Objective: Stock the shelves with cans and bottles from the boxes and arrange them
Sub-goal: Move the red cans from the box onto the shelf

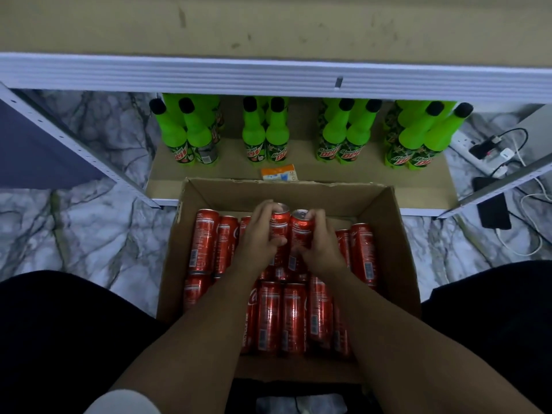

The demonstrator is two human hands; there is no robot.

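We are looking straight down into an open cardboard box [391,234] in the centre of the frame, and both our hands are inside it. Our left hand [260,234] is curled round a red can [279,224], fingers over its top rim and thumb across its side, gripping it firmly. Our right hand [321,246] is wrapped round a second can [301,231] just beside the first, the two held cans touching side by side near the middle of the box. Around and below them lie more red cans [280,315], all on their sides: a row toward the far wall of the box and another row nearer the bottom of the frame. Beyond the box, in the upper half, we see the lower shelf [233,159] with green bottles [254,135] standing upright in four clusters across it, black caps up. A small orange and white packet [279,173] lies on that shelf just behind the box's far edge. At the right edge a power strip [490,150] with plugs and white cables sits on the marbled floor [89,228].
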